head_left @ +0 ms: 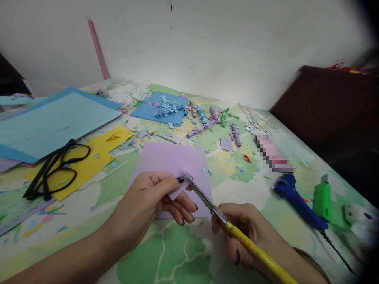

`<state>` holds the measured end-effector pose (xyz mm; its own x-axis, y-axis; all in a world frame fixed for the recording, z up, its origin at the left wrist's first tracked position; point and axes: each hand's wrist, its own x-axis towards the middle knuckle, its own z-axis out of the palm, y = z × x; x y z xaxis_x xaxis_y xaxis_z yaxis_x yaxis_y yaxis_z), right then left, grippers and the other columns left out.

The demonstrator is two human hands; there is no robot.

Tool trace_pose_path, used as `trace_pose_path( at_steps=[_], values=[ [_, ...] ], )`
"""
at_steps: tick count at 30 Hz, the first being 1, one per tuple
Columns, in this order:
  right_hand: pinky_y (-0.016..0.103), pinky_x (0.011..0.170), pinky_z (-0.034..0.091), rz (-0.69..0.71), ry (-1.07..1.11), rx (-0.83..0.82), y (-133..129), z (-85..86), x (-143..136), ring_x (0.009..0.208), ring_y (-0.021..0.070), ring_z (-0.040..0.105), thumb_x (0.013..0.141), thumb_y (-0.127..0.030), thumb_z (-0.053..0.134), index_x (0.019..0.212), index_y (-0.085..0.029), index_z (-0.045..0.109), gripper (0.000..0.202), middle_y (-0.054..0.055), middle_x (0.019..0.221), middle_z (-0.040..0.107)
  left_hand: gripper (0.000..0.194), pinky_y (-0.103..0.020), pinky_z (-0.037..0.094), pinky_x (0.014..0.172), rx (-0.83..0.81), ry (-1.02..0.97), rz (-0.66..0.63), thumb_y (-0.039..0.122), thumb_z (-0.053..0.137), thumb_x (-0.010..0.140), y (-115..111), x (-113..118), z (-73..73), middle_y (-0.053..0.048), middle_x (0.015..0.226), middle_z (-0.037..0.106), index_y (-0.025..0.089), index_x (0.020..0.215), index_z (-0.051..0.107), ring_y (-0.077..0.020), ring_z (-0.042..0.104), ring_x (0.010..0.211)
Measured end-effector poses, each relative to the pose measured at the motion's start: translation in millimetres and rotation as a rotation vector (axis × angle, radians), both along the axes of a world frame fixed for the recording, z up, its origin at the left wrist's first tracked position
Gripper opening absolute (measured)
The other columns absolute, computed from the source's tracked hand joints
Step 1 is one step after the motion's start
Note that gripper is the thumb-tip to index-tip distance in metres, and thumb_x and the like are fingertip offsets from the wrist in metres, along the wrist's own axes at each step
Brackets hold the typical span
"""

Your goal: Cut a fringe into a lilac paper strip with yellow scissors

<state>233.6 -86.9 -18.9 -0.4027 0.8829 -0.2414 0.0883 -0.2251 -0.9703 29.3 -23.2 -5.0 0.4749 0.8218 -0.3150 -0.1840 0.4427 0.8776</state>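
Between the thumb and fingers of my left hand [166,195] is a small piece of purple paper [178,191]. My right hand [242,228] is wrapped round scissors with yellow handles [254,248]. The scissors' blades point up and left, their tips at the small piece near my left thumb. Beneath both lies a larger purple sheet [171,156], flat on the patterned tablecloth [166,256].
Black glasses [60,169] lie on yellow paper [97,157] at left, by blue sheets [62,118]. Rolled paper pieces [236,134], white string [128,94] and scraps lie behind. At right are a blue glue gun [299,201] and a green cutter [322,201].
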Motion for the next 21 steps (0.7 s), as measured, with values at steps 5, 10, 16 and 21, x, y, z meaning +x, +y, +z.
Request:
trace_pose_path(
  at_steps=[5, 10, 16, 21],
  values=[
    [0.018, 0.036, 0.026, -0.002, -0.068, 0.001, 1.6, 1.9, -0.9, 0.04, 0.0054, 0.035, 0.068, -0.056, 0.078, 0.069, -0.019, 0.049, 0.047, -0.009, 0.051, 0.042, 0.025, -0.018, 0.049, 0.044, -0.011, 0.005, 0.003, 0.022, 0.059, 0.081, 1.4, 0.4, -0.7, -0.009, 0.06, 0.074, 0.011, 0.06, 0.069, -0.0153, 0.067, 0.048],
    [0.018, 0.036, 0.025, -0.004, -0.058, 0.007, 2.7, 2.3, -2.2, 0.04, 0.0048, 0.034, 0.067, -0.063, 0.075, 0.069, -0.019, 0.048, 0.052, -0.008, 0.053, 0.042, 0.026, -0.019, 0.049, 0.044, 0.001, -0.012, -0.008, 0.023, 0.059, 0.081, 1.8, -0.1, -0.7, -0.009, 0.061, 0.074, 0.012, 0.06, 0.069, -0.0152, 0.067, 0.048],
    [0.019, 0.037, 0.024, 0.001, -0.041, 0.022, 0.8, -0.7, -0.7, 0.042, 0.0051, 0.032, 0.07, -0.062, 0.074, 0.071, -0.018, 0.049, 0.05, -0.008, 0.056, 0.042, 0.026, -0.018, 0.049, 0.044, 0.001, -0.01, -0.01, 0.022, 0.06, 0.08, 1.0, 0.5, 0.4, -0.008, 0.06, 0.074, 0.012, 0.059, 0.07, -0.0146, 0.067, 0.048],
    [0.02, 0.04, 0.024, 0.003, -0.006, 0.02, -0.4, -4.1, 0.0, 0.045, 0.0056, 0.03, 0.067, -0.065, 0.074, 0.074, -0.018, 0.052, 0.053, -0.008, 0.055, 0.04, 0.027, -0.018, 0.05, 0.045, 0.008, 0.014, -0.019, 0.024, 0.06, 0.08, 1.9, 1.0, 0.9, -0.008, 0.059, 0.074, 0.012, 0.058, 0.07, -0.015, 0.067, 0.048]
  ],
)
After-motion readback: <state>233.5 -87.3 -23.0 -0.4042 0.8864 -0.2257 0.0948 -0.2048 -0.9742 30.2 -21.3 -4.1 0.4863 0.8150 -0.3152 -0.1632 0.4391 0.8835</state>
